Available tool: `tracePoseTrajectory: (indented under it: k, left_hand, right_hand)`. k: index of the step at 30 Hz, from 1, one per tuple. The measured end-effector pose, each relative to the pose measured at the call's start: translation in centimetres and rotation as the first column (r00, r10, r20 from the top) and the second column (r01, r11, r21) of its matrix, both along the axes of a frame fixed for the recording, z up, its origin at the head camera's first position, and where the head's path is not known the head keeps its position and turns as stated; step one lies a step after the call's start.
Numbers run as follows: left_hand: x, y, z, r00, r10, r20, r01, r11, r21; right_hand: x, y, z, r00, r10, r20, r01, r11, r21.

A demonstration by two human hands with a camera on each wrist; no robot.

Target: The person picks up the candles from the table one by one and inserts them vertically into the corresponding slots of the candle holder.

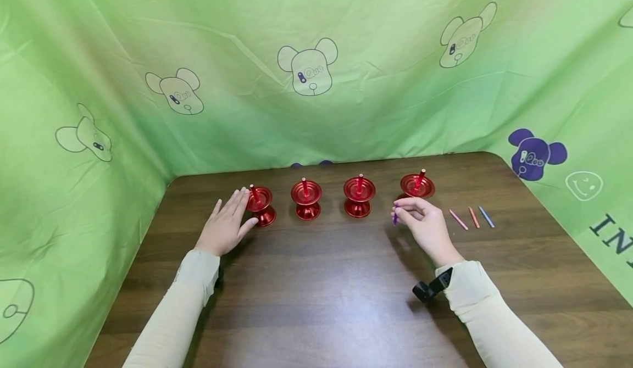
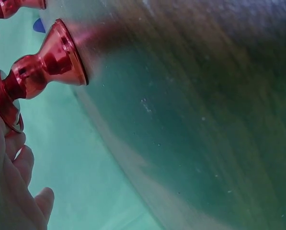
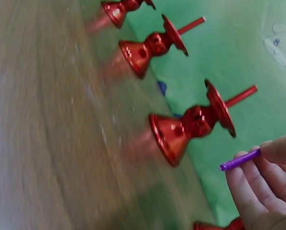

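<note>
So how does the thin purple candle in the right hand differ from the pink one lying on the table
The thin purple candle is pinched in the right hand's fingertips, near the rightmost red metal holder. The thin pink candle lies flat on the dark wooden table, untouched, beside two others. Both are slim sticks.

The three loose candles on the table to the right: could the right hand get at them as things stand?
Probably yes. The three loose candles lie flat on bare table just beside the right hand, with nothing between. But its fingers already pinch a purple candle, so grasping another would be awkward.
</note>
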State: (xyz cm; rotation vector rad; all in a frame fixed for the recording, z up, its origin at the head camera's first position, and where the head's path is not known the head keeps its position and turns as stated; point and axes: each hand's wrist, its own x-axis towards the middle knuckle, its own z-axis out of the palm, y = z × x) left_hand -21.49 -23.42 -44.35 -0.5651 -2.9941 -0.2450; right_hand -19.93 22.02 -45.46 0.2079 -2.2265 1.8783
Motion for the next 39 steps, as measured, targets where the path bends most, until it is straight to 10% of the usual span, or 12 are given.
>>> tracePoseTrajectory:
  k: [39]
  left_hand:
    - [-0.3, 0.0, -0.3, 0.999, -0.024, 0.024, 0.024, 1.0, 0.012]
  right_hand:
    - [-1.1, -10.7, 2.2, 0.983, 0.164, -0.081, -0.176, 0.966, -0.188]
